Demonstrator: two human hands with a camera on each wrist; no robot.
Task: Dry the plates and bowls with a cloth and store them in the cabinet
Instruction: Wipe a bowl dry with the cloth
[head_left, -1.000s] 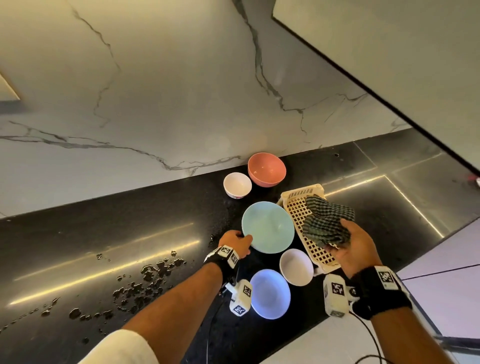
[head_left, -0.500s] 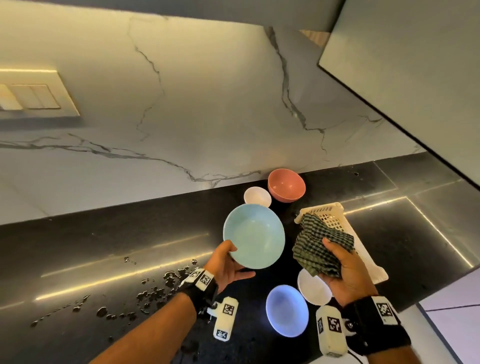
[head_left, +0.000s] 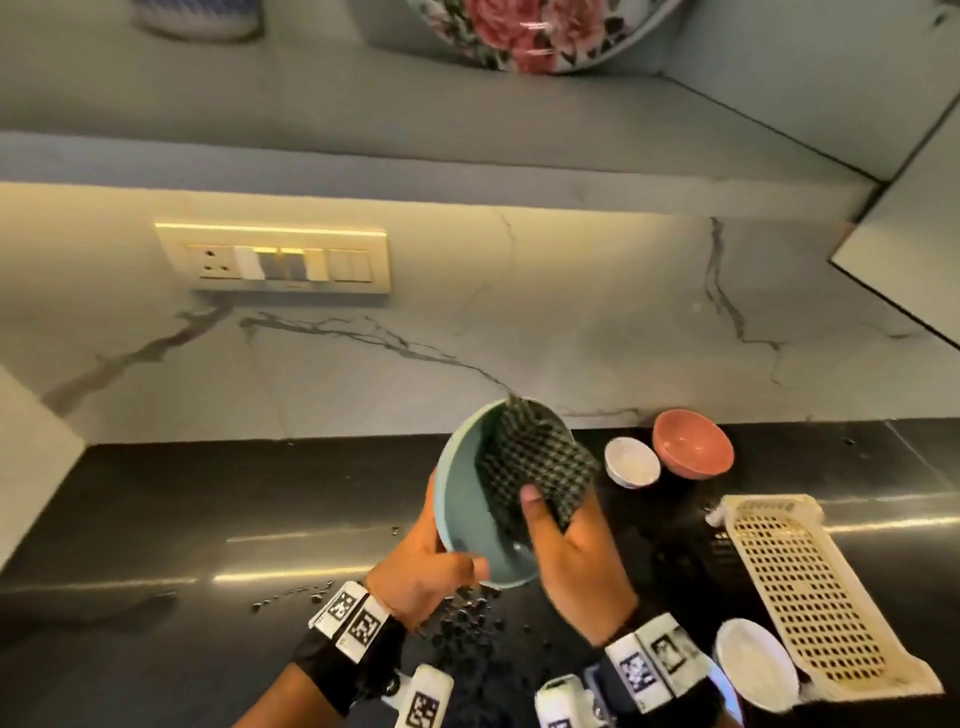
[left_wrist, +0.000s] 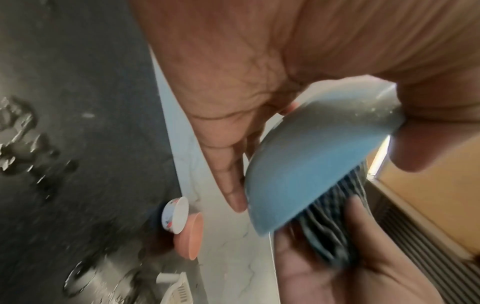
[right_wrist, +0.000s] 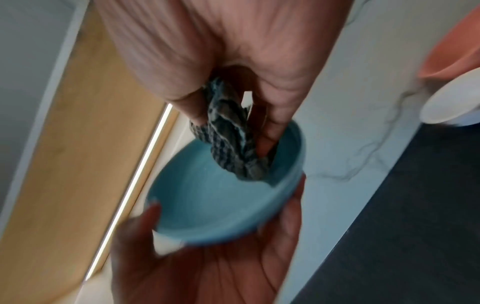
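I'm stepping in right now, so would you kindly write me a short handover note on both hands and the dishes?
Left hand grips the light blue bowl by its rim, tilted above the black counter.
Right hand presses the dark checked cloth inside that bowl.
On the counter: a pink bowl, a small white bowl, another white bowl by the cream perforated tray.
Done: wiping of the blue bowl is under way.
Left: finish it, dry the others, store all in the cabinet.
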